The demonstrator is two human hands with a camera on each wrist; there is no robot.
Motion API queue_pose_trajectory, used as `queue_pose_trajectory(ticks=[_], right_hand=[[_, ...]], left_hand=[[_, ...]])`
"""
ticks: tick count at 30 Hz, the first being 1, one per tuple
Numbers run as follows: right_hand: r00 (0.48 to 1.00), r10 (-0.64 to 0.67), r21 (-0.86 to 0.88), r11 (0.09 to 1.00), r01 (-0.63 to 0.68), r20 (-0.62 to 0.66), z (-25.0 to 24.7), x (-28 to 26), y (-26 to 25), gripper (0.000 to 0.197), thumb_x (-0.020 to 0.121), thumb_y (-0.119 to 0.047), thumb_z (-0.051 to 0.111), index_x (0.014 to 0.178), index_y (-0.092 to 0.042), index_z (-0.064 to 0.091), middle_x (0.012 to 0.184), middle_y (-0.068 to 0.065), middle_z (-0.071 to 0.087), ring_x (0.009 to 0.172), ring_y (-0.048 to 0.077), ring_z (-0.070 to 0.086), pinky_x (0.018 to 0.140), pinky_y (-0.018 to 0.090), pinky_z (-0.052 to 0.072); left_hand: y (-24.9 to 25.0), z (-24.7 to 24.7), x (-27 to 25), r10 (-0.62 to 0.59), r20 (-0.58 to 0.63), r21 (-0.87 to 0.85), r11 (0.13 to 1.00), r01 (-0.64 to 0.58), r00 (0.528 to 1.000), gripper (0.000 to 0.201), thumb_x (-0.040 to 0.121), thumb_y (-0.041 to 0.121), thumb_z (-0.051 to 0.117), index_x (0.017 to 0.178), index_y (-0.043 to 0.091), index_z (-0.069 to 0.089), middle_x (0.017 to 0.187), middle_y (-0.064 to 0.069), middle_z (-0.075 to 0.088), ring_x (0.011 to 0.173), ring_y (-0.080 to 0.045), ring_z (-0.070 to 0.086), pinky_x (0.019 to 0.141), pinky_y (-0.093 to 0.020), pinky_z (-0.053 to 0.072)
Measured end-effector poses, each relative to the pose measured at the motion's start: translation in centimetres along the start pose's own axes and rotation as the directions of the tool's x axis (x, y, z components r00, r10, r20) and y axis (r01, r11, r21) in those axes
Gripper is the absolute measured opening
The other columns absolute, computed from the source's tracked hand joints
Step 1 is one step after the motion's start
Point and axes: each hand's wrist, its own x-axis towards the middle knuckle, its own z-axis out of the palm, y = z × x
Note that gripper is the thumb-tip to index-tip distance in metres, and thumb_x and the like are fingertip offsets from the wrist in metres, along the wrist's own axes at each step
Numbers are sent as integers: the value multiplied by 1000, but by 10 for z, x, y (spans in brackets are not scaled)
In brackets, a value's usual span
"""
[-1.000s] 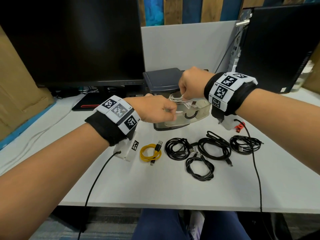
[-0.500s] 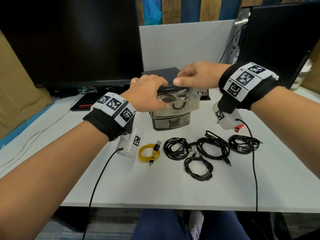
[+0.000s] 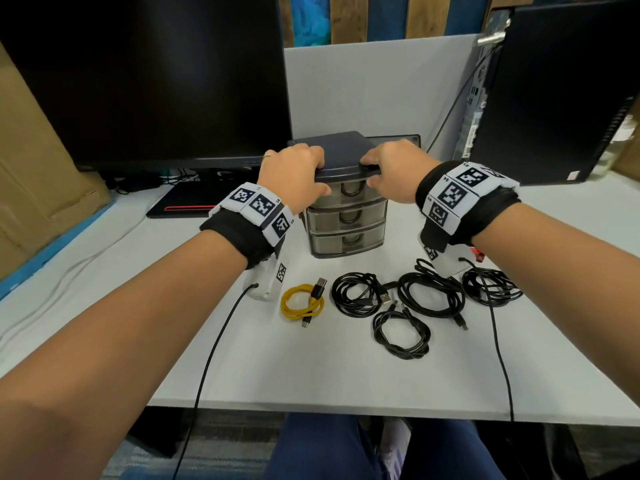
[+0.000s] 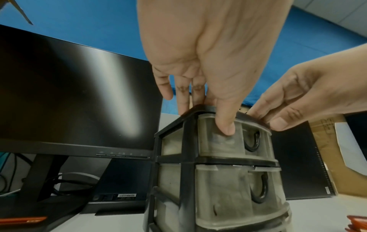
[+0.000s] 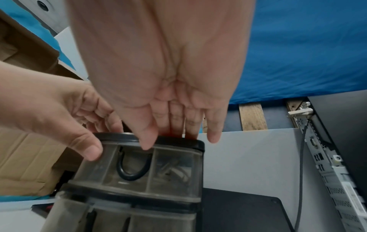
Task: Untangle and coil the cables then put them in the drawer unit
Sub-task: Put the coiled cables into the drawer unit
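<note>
A small three-drawer unit (image 3: 346,216) with a black frame and smoky drawers stands at the middle of the white desk (image 3: 329,375). My left hand (image 3: 294,174) and right hand (image 3: 391,171) both rest on its top. Each thumb presses the front of the top drawer (image 4: 220,141), which is pushed in. A white cable (image 5: 174,171) shows through that drawer's front. In front of the unit lie a coiled yellow cable (image 3: 302,304) and several coiled black cables (image 3: 431,294), untouched.
A dark monitor (image 3: 149,77) stands at the back left and a black PC tower (image 3: 561,98) at the back right, with a grey partition (image 3: 374,88) between them. Cardboard (image 3: 34,168) leans at the far left. Two thin black wrist-camera wires (image 3: 211,358) run off the desk's front edge.
The top drawer was pulled out with both hands laying the white cable in it. The hands have since moved onto the unit's top and the drawer has slid in.
</note>
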Motion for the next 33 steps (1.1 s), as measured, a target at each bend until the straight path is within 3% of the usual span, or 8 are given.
queue_pose_trajectory(ticks=[6, 11, 15, 21, 23, 25, 29, 33], right_hand=[[1000, 17, 78, 997, -15, -20, 4, -12, -4, 41, 91, -20, 57, 131, -12, 51, 129, 12, 54, 118, 31, 50, 96, 37, 42], [999, -43, 97, 994, 45, -20, 19, -36, -20, 26, 87, -21, 62, 113, -18, 58, 115, 6, 52, 112, 27, 49, 95, 43, 43], [962, -69, 34, 998, 62, 264, 25, -58, -21, 13, 87, -12, 60, 97, -15, 67, 86, -5, 57, 94, 19, 58, 74, 25, 42], [855, 77, -222, 974, 45, 513, 22, -95, -11, 22, 84, -31, 68, 94, -12, 69, 92, 2, 64, 76, 15, 53, 51, 18, 33], [818, 106, -248, 968, 46, 566, 27, -98, -10, 31, 84, -35, 69, 101, -9, 69, 100, 5, 68, 78, 17, 55, 50, 18, 34], [812, 95, -268, 960, 77, 576, 34, -96, -11, 35, 86, -37, 65, 105, -8, 69, 105, 8, 68, 86, 20, 59, 57, 22, 41], [893, 24, -246, 964, 97, 449, 43, -82, -13, 32, 96, -19, 48, 123, -10, 60, 126, 10, 59, 114, 27, 55, 92, 31, 46], [931, 30, -108, 994, 10, 364, 47, -58, -15, 58, 92, -4, 43, 147, -16, 28, 135, 16, 52, 119, 32, 53, 97, 39, 48]], left_hand=[[2, -1, -6, -10, 33, -9, 1000, 11, 999, 37, 88, 34, 62, 118, 14, 53, 114, -8, 58, 103, -28, 55, 94, -43, 37], [8, -9, -32, 0, 127, -110, 994, 14, 992, 60, 84, 37, 65, 137, 21, 41, 137, -4, 48, 124, -26, 46, 106, -47, 29], [29, -5, -67, 91, 124, -154, 986, -71, 988, 48, 83, 38, 66, 127, 24, 52, 133, -2, 47, 124, -23, 43, 104, -45, 32], [52, 12, -101, 199, 575, -125, 980, -155, 794, 35, 84, 32, 66, 115, 16, 62, 113, -2, 61, 99, -21, 57, 83, -35, 50], [59, 19, -104, 182, 643, -52, 980, -194, 744, 35, 82, 29, 68, 111, 11, 64, 99, -4, 63, 76, -19, 60, 64, -29, 49], [66, 25, -105, 146, 674, 5, 979, -202, 724, 31, 79, 26, 70, 104, 9, 65, 86, -3, 59, 63, -17, 55, 54, -25, 41], [71, 28, -101, 138, 674, 28, 977, -211, 725, 21, 78, 22, 70, 94, 10, 63, 84, -1, 57, 74, -20, 55, 61, -29, 43], [64, 22, -96, 126, 695, -35, 989, -142, 708, 14, 83, 22, 65, 80, 12, 55, 66, 2, 46, 61, -17, 47, 52, -23, 36]])
